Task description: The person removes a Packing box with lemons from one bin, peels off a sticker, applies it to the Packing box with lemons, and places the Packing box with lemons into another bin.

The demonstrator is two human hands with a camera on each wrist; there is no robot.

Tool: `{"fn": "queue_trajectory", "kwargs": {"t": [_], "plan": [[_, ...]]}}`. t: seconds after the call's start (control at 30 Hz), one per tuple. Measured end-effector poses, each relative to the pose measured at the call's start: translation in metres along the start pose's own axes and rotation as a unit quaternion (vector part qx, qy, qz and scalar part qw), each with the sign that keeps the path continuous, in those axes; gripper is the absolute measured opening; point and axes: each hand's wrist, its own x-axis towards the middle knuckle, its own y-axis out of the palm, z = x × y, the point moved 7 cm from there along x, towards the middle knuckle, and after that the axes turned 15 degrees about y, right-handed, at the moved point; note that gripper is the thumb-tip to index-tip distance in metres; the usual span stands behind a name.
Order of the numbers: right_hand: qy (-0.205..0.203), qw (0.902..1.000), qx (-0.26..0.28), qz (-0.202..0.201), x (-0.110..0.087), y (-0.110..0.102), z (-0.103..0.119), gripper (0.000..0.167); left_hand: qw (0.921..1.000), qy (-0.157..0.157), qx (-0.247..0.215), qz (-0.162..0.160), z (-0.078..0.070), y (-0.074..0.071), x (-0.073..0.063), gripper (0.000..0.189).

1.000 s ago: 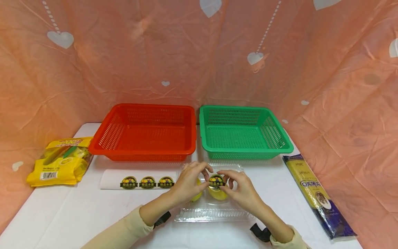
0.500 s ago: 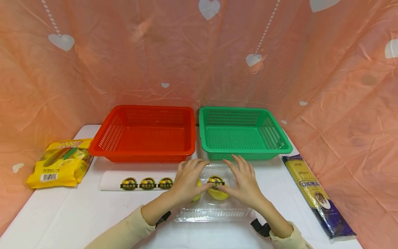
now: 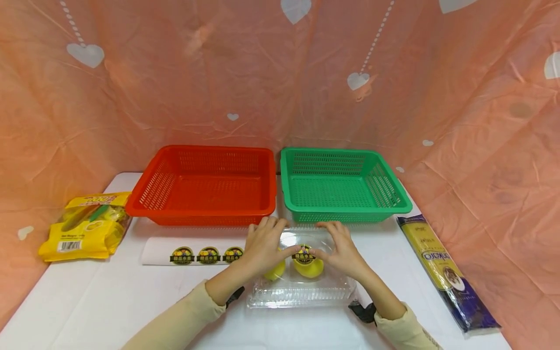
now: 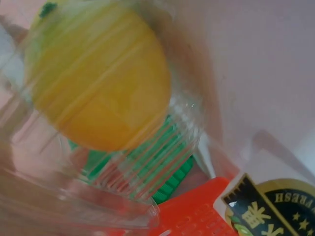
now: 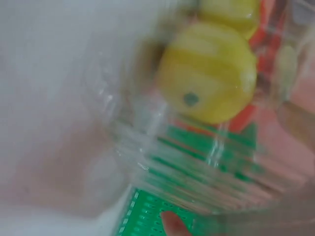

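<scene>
A clear plastic clamshell box (image 3: pixel 302 294) lies in front of me with yellow round fruits (image 3: pixel 309 268) inside. On its lid is a black-and-gold label (image 3: pixel 304 254). My left hand (image 3: pixel 262 250) rests on the lid from the left, its thumb at the label and its fingers reaching toward the far edge. From the right, my right hand (image 3: pixel 345 253) mirrors it, thumb touching the label's other side. The left wrist view shows one fruit (image 4: pixel 101 78) through the ribbed plastic. Two fruits (image 5: pixel 206 73) appear, blurred, in the right wrist view.
A white backing strip (image 3: pixel 157 251) with several labels lies to the left. Behind stand a red basket (image 3: pixel 201 213) and a green basket (image 3: pixel 350 211). A yellow snack bag (image 3: pixel 85 228) is at far left; a purple-and-gold packet (image 3: pixel 446 272) lies at right.
The right hand has gone from pinching at the label to spreading its fingers over the lid. Both hands' fingers now extend toward the box's far side, with thumbs on the label.
</scene>
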Motion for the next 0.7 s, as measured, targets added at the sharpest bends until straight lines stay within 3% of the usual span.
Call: {"fn": "queue_trajectory", "kwargs": {"t": [0.27, 0.47, 0.6, 0.7], "plan": [[0.013, 0.9950, 0.035, 0.093, -0.0031, -0.0005, -0.0047, 0.069, 0.9998, -0.002, -0.022, 0.000, 0.0005, 0.0035, -0.0019, 0.059], [0.019, 0.9858, 0.053, 0.158, -0.0024, -0.0024, -0.0052, 0.083, 0.9986, 0.002, -0.048, 0.023, 0.0043, 0.0030, -0.0002, 0.068], [0.059, 0.9846, 0.063, 0.152, 0.0010, -0.0021, -0.0093, 0.084, 0.9971, 0.001, -0.058, 0.049, 0.0061, 0.0022, 0.0016, 0.080], [0.068, 0.9911, 0.049, 0.104, 0.0028, -0.0004, -0.0088, 0.075, 0.9972, 0.000, -0.047, 0.058, 0.0059, 0.0033, 0.0015, 0.084]]}}
